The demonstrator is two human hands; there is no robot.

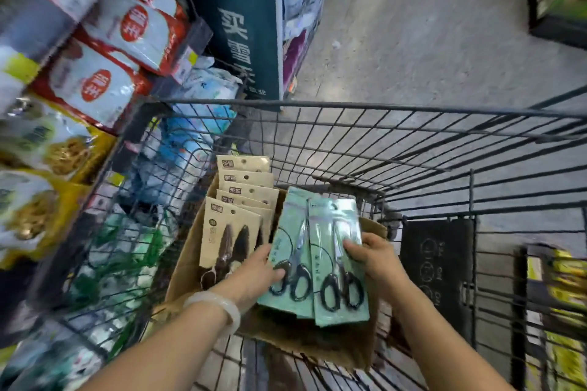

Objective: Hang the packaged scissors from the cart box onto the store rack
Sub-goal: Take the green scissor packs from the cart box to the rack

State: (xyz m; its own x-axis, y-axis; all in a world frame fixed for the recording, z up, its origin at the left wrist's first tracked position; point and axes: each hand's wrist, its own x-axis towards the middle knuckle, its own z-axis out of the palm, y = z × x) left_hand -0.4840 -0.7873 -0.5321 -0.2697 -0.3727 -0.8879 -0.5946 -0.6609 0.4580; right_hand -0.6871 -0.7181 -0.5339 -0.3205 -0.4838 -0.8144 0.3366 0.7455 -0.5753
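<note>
Two hands work over a cardboard box point(190, 267) standing in a wire cart point(413, 149). Left hand point(257, 273) has its grip closed on the left edge of a pale green scissors pack point(293, 251), fingers over the black handles. Right hand point(378, 260) grasps a second green pack point(340, 267) overlapping the first, thumb on its face. Both packs are held just above the box. Tan scissors packs point(235, 222) stand upright in the box at left. Shelved goods point(104, 51) beside the cart are blurred.

even indoor light, motion-blurred left shelves point(63, 73), wide-angle bending at edges
</note>
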